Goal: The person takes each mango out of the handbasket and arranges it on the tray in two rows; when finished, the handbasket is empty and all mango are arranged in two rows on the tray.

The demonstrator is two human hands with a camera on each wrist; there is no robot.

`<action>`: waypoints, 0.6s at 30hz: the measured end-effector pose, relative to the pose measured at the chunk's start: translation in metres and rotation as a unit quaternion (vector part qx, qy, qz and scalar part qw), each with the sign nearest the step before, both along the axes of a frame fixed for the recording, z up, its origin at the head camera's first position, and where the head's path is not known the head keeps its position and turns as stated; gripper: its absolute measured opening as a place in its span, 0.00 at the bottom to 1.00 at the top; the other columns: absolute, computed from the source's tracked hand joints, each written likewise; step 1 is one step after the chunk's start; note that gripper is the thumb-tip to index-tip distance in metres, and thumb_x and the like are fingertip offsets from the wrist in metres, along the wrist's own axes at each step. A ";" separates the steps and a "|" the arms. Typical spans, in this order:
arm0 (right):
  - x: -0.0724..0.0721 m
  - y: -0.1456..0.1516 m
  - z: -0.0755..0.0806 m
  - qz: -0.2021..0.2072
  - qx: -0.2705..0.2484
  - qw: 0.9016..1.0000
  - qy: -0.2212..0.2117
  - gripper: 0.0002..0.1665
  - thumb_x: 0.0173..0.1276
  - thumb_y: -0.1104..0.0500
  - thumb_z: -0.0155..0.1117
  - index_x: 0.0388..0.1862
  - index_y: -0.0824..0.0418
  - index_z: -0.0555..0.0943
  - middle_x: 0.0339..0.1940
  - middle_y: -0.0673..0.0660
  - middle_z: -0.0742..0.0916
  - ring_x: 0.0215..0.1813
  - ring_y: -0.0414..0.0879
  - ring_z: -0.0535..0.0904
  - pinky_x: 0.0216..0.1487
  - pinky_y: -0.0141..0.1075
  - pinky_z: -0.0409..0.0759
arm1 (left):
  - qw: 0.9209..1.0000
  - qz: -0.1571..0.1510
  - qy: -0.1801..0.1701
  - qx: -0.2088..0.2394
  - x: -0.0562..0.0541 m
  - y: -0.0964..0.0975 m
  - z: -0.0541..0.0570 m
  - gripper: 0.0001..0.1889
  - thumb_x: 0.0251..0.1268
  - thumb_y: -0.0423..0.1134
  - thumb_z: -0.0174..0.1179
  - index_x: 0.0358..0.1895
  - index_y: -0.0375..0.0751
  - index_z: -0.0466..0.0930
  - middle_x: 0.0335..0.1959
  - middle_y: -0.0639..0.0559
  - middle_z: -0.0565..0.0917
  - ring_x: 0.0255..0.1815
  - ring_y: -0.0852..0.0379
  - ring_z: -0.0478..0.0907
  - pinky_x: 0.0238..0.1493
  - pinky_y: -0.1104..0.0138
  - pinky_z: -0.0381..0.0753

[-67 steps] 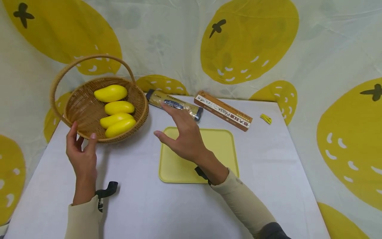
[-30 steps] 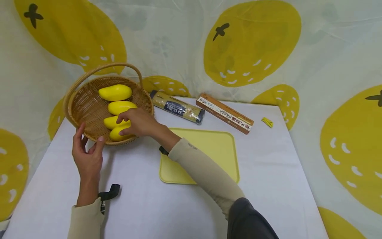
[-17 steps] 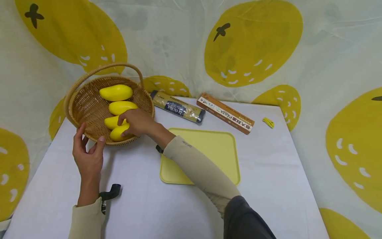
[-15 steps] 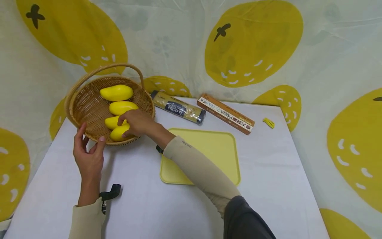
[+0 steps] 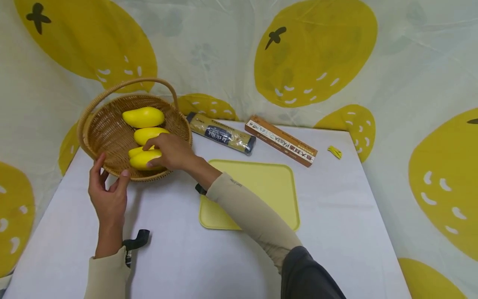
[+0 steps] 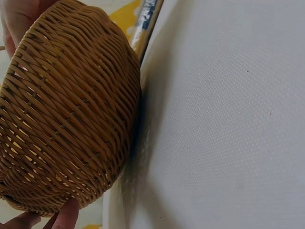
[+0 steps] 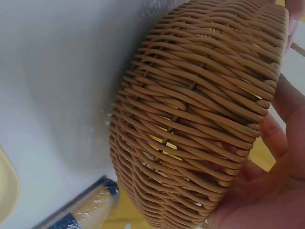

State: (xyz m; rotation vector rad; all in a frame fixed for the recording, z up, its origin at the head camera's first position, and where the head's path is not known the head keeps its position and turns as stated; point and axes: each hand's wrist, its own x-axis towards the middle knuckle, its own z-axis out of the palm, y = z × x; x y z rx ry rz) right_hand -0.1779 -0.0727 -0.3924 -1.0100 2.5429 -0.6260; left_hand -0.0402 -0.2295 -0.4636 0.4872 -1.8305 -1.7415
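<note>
A brown wicker basket [image 5: 108,128] with an arched handle stands at the table's left, its outer weave filling much of the left wrist view [image 6: 71,109] and right wrist view [image 7: 190,95]. My left hand [image 5: 109,197] holds its near-left rim between thumb and fingers. Reaching over the near-right rim, my right hand [image 5: 172,151] pinches the nearest yellow mango [image 5: 143,161], with its thumb on the near side. Behind that mango lie three others: one partly hidden mango [image 5: 134,152], a middle mango [image 5: 148,136] and the farthest mango [image 5: 143,117].
A pale yellow tray [image 5: 269,187] lies right of the basket, partly under my right forearm. Behind it are a spaghetti packet [image 5: 220,133] and a pasta box [image 5: 281,141]. A small yellow item [image 5: 334,152] lies farther right. Fruit-print cloth [image 5: 224,50] hangs behind.
My right hand has moved from above the tray into the basket and taken hold of the nearest mango, which has just lifted slightly. My left hand stays at the rim.
</note>
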 end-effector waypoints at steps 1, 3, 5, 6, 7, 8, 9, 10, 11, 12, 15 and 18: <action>0.001 0.001 0.000 -0.005 -0.004 1.000 0.002 0.31 0.67 0.41 0.77 0.67 0.43 0.84 0.63 0.42 0.87 0.62 0.37 0.80 0.63 0.28 0.77 | 1.000 0.002 0.001 -0.001 0.000 0.000 -0.001 0.35 0.69 0.28 0.67 0.79 0.50 0.71 0.81 0.54 0.67 0.77 0.43 0.66 0.56 0.81 0.81; 0.002 0.003 -0.001 -0.014 -0.013 1.000 0.008 0.31 0.67 0.40 0.76 0.68 0.43 0.83 0.63 0.42 0.87 0.62 0.36 0.80 0.62 0.28 0.77 | 1.000 0.003 0.003 -0.003 -0.001 0.000 -0.003 0.35 0.69 0.28 0.67 0.79 0.49 0.71 0.81 0.54 0.67 0.77 0.43 0.67 0.55 0.81 0.81; 0.005 0.004 0.000 -0.024 -0.026 0.999 0.011 0.32 0.68 0.39 0.75 0.69 0.42 0.83 0.63 0.43 0.86 0.62 0.37 0.79 0.61 0.28 0.77 | 1.000 0.003 0.005 -0.005 0.000 0.000 -0.002 0.35 0.69 0.28 0.67 0.79 0.49 0.71 0.81 0.52 0.67 0.77 0.42 0.67 0.55 0.82 0.81; 0.006 0.004 0.000 -0.029 -0.033 0.999 0.012 0.31 0.68 0.39 0.75 0.69 0.41 0.83 0.64 0.43 0.86 0.62 0.36 0.79 0.61 0.28 0.76 | 1.000 0.002 0.005 -0.007 0.001 0.000 -0.002 0.35 0.69 0.28 0.67 0.79 0.49 0.70 0.82 0.51 0.67 0.77 0.42 0.67 0.55 0.82 0.81; 0.007 0.005 0.000 -0.036 -0.041 0.998 0.013 0.31 0.68 0.38 0.74 0.69 0.41 0.83 0.65 0.43 0.85 0.63 0.37 0.79 0.62 0.29 0.76 | 1.000 0.001 0.004 -0.010 0.001 0.000 -0.001 0.35 0.70 0.27 0.66 0.79 0.50 0.70 0.82 0.51 0.67 0.78 0.42 0.67 0.55 0.82 0.81; 0.008 0.006 0.001 -0.041 -0.049 0.998 0.015 0.31 0.68 0.38 0.74 0.69 0.40 0.83 0.65 0.43 0.85 0.63 0.37 0.79 0.62 0.29 0.76 | 1.000 0.000 0.004 -0.013 0.001 0.000 -0.001 0.35 0.70 0.27 0.66 0.79 0.50 0.70 0.82 0.51 0.66 0.78 0.41 0.67 0.55 0.82 0.81; 0.009 0.008 0.002 -0.048 -0.057 0.997 0.015 0.32 0.68 0.38 0.74 0.70 0.39 0.83 0.66 0.43 0.85 0.64 0.37 0.78 0.62 0.29 0.76 | 1.000 -0.001 0.002 -0.017 0.001 0.000 0.000 0.35 0.70 0.27 0.66 0.79 0.50 0.69 0.82 0.51 0.66 0.78 0.41 0.67 0.55 0.82 0.81; 0.010 0.009 0.003 -0.053 -0.065 0.996 0.016 0.32 0.68 0.38 0.74 0.70 0.39 0.82 0.67 0.43 0.85 0.65 0.37 0.78 0.62 0.29 0.76 | 1.000 -0.002 0.001 -0.017 0.000 0.000 -0.001 0.36 0.70 0.27 0.66 0.79 0.50 0.69 0.82 0.51 0.66 0.78 0.41 0.66 0.55 0.82 0.81; 0.011 0.011 0.004 -0.060 -0.073 0.995 0.016 0.32 0.68 0.38 0.74 0.70 0.38 0.82 0.66 0.43 0.85 0.65 0.37 0.78 0.62 0.29 0.77 | 1.000 -0.002 -0.002 -0.022 0.000 -0.001 -0.001 0.36 0.71 0.28 0.65 0.80 0.50 0.69 0.82 0.51 0.66 0.78 0.41 0.67 0.55 0.82 0.81; 0.012 0.014 0.005 -0.066 -0.082 0.994 0.016 0.32 0.68 0.37 0.74 0.70 0.38 0.82 0.67 0.42 0.85 0.66 0.36 0.79 0.61 0.29 0.77 | 1.000 -0.002 -0.003 -0.022 0.000 -0.002 -0.002 0.36 0.71 0.28 0.66 0.80 0.51 0.69 0.82 0.52 0.66 0.78 0.42 0.67 0.55 0.82 0.81; 0.016 0.022 0.009 -0.082 -0.115 0.990 0.016 0.32 0.67 0.38 0.75 0.70 0.38 0.82 0.65 0.43 0.86 0.65 0.37 0.79 0.58 0.29 0.77 | 1.000 -0.001 -0.002 -0.016 -0.001 -0.003 -0.004 0.35 0.70 0.28 0.66 0.79 0.50 0.70 0.82 0.52 0.67 0.78 0.42 0.67 0.55 0.82 0.81; 0.019 0.033 0.013 -0.087 -0.164 0.982 0.029 0.31 0.67 0.40 0.77 0.69 0.41 0.84 0.62 0.46 0.87 0.62 0.39 0.80 0.57 0.28 0.77 | 1.000 -0.001 -0.002 -0.010 -0.001 -0.002 -0.002 0.35 0.70 0.27 0.66 0.79 0.50 0.70 0.82 0.51 0.67 0.77 0.43 0.67 0.55 0.82 0.81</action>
